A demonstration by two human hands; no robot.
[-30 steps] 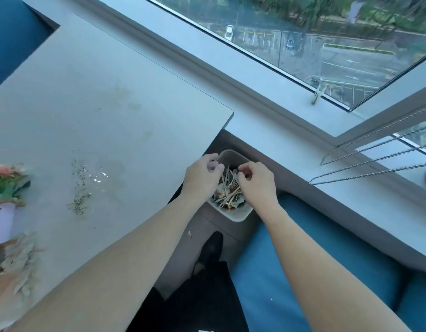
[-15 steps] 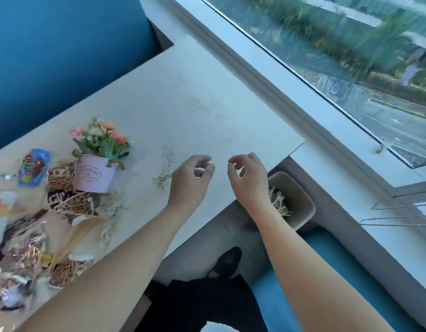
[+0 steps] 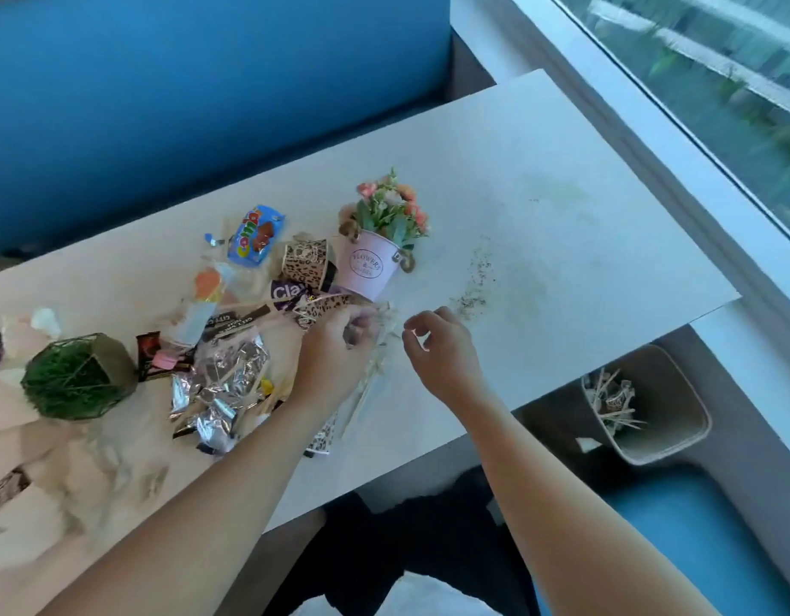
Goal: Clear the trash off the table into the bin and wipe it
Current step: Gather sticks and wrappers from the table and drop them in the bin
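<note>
My left hand (image 3: pixel 335 349) rests on the table (image 3: pixel 539 180), fingers curled closed over a clump of pale sticks (image 3: pixel 371 375) at the right edge of the trash pile. My right hand (image 3: pixel 442 353) hovers just beside it, above bare table, fingers loosely curled and open, holding nothing.

Trash covers the left half of the table:
- crumpled silver foil wrappers (image 3: pixel 224 389), just left of my left wrist;
- leopard-print paper cups (image 3: pixel 306 264), flattened, beyond my left hand;
- a blue candy wrapper (image 3: pixel 255 235), farther back;
- a purple wrapper (image 3: pixel 286 293), between the cups.

A pink flower pot (image 3: pixel 371 269) stands upright beyond both hands, touching the leopard-print cups. A green ball-shaped ornament (image 3: pixel 77 377) sits at the left. A streak of dark crumbs (image 3: pixel 473 291) lies on the table to the right of my right hand.

The bin (image 3: pixel 677 420) stands on the floor beyond the table's right end, near the window. It holds sticks and scraps of paper.
</note>
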